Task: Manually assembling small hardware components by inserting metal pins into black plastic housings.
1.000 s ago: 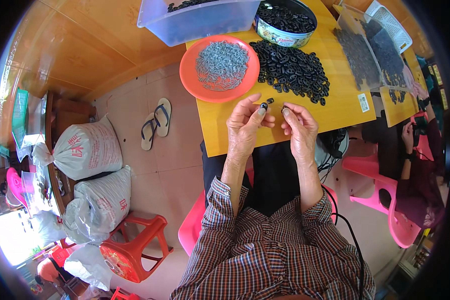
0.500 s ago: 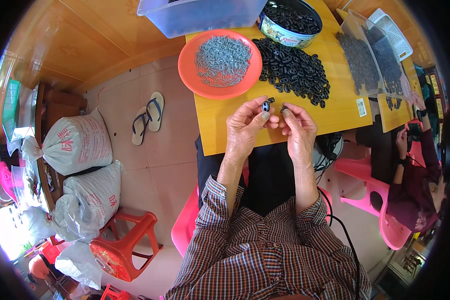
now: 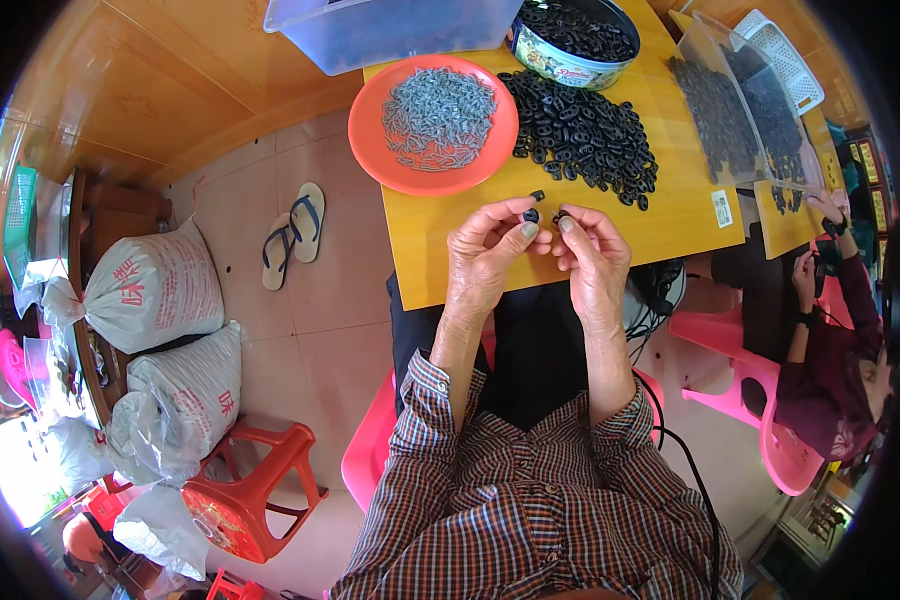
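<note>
Over the near edge of the yellow table, my left hand (image 3: 490,252) pinches a small black oval plastic piece (image 3: 531,215) between thumb and fingers. Another small black piece (image 3: 537,195) shows just above those fingertips. Close beside it, my right hand (image 3: 594,252) is closed, thumb against fingers, on a small dark piece (image 3: 560,214) mostly hidden by the fingertips. Beyond my hands a heap of black oval pieces with holes (image 3: 585,135) is spread on the table. To its left, an orange-red plate (image 3: 370,150) holds many small grey metal pins (image 3: 438,115).
The yellow table (image 3: 430,240) also bears a round tin (image 3: 570,72) of black pieces, a clear blue-tinted bin (image 3: 400,35) and clear boxes (image 3: 720,120). At right a co-worker sits on a pink chair (image 3: 740,380). White sacks (image 3: 160,285), slippers (image 3: 293,232) and a red stool (image 3: 255,490) are at left.
The black piece in my left fingers has turned, its pale-looking face no longer showing. Both hands stay close together, nearly in place. The view has shifted slightly.
</note>
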`<state>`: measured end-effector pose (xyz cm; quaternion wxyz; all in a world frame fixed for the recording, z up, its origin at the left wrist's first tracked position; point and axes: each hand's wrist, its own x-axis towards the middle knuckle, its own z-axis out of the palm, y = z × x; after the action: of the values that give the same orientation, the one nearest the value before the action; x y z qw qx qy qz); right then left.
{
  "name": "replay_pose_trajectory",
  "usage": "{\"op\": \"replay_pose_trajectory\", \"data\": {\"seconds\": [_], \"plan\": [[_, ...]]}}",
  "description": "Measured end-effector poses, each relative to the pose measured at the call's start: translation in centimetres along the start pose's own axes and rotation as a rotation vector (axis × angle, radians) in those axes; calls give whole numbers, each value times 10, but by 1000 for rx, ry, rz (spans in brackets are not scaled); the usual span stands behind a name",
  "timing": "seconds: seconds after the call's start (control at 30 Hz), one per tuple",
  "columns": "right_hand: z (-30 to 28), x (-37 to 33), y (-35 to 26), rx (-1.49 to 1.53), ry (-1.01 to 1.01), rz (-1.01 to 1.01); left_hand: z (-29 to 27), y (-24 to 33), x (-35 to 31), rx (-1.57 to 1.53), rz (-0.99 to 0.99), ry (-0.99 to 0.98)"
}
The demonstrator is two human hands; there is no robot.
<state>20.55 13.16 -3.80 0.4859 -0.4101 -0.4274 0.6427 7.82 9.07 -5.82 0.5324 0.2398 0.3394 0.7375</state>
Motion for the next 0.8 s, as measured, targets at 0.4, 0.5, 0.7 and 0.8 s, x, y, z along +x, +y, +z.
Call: {"op": "replay_pose_trajectory", "data": {"seconds": [0.4,0.5,0.7,0.8], "plan": [[-3,-2,-2,-45,6,25,4,-3,2,-52,6,53],[-3,-4,-5,-12,16,13,2,-4,3,3,12,38],[-4,-7,-10,-34,6,17,0,-6,3,60,12,10],[-3,-9,-11,-40,-5,0,0,-4,2,23,-4,23]]}}
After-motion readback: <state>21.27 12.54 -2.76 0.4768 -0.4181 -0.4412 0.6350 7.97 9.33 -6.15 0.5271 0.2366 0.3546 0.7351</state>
